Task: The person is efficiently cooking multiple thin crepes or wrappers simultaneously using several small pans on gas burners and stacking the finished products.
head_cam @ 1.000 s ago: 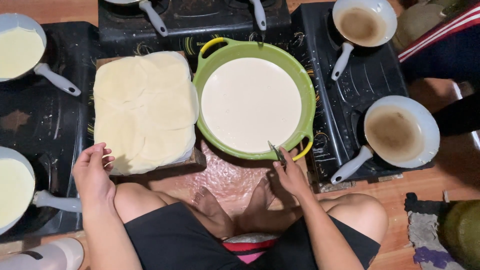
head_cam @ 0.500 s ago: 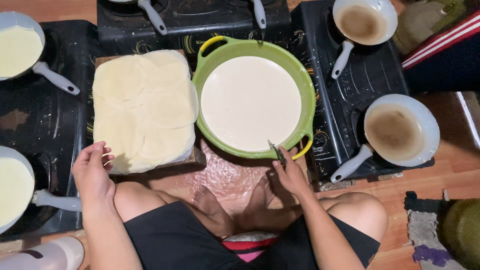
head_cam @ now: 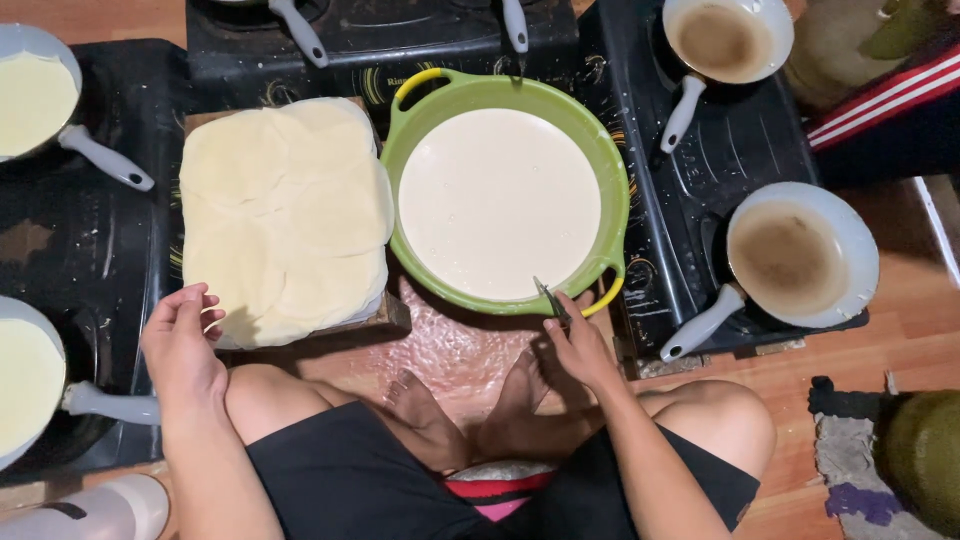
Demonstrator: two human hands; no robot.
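My right hand (head_cam: 580,350) pinches a ladle handle (head_cam: 552,303) at the batter bowl (head_cam: 500,200), while my left hand (head_cam: 182,345) hovers spread by the crepes (head_cam: 285,220).

Take the batter bowl (head_cam: 500,200) as your landmark; it sits straight ahead of your crossed legs. Your right hand (head_cam: 580,345) rests at its near rim, fingers (head_cam: 556,312) on a thin utensil (head_cam: 549,297) that leans over the edge. Just left of the bowl, touching its side, lies the stack of crepes (head_cam: 285,215) on a board (head_cam: 390,312), and your left hand (head_cam: 182,345) sits at that stack's near left corner. Further left of the bowl are two filled pans (head_cam: 35,100) (head_cam: 28,380), one behind the other. Right of the bowl, two more pans (head_cam: 725,40) (head_cam: 800,255) stand on a cooktop (head_cam: 700,170).
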